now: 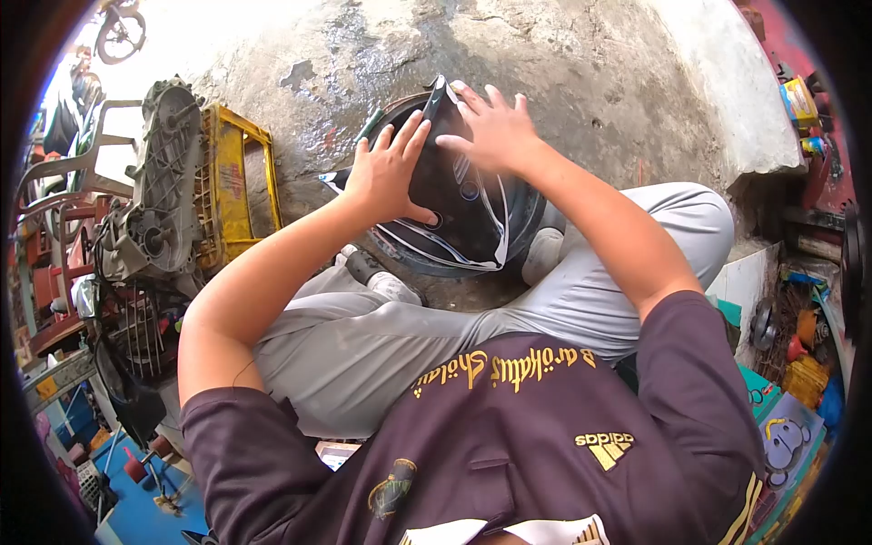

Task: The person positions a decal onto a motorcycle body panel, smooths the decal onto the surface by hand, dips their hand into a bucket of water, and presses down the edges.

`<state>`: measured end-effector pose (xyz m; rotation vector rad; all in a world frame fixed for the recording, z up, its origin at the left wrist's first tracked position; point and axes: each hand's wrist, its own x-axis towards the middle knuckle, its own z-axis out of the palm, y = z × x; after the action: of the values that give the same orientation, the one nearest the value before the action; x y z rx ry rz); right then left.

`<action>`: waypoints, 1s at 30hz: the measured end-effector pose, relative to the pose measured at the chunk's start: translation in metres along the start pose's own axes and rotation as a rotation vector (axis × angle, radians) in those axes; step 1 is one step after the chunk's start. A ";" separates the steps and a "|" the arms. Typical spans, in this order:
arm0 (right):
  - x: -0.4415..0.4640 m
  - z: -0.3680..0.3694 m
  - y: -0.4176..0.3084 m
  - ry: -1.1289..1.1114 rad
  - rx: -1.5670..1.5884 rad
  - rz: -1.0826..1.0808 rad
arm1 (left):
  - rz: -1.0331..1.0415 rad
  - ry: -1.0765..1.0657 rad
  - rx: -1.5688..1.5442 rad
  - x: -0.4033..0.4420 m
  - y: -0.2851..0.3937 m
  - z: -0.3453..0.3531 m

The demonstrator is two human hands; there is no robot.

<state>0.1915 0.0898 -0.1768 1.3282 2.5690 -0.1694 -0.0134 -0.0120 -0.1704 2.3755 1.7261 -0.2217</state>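
Note:
A black panel with pale edges and small round holes [465, 227], which looks like a motorcycle body panel, lies across a round dark basin [525, 213] on the floor between my legs. My left hand [389, 177] is spread over the panel's left side, its thumb near a round hole. Over the upper right part is my right hand [495, 132], fingers apart and slightly blurred. Neither hand is wrapped around anything. I cannot tell how firmly either one touches the panel. The basin's inside is mostly hidden by the panel.
To the left stand a grey metal engine casing [168, 182] and a yellow plastic crate [241, 182]. Wet patches mark the concrete floor [590, 100]. A pale concrete ledge [745, 109] rises at the right, with assorted parts and packets [804, 377] beyond my knee.

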 end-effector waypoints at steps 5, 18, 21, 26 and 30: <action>-0.059 0.013 0.010 -0.099 -0.003 -0.131 | -0.014 -0.028 0.028 -0.001 0.002 -0.003; -0.183 0.040 -0.006 -0.072 0.065 -0.102 | 0.001 -0.009 0.012 -0.004 0.003 -0.003; -0.181 0.060 -0.004 0.059 0.148 -0.094 | -0.012 -0.028 0.068 0.000 0.008 -0.008; -0.152 0.070 0.005 0.294 0.559 -0.126 | -0.056 -0.110 0.283 0.000 0.024 -0.026; -0.144 0.069 0.009 0.203 0.782 -0.060 | -0.117 -0.166 0.305 0.003 0.041 -0.036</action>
<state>0.2899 -0.0334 -0.2051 1.5475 2.8280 -1.2065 0.0266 -0.0121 -0.1330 2.3725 1.8653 -0.7262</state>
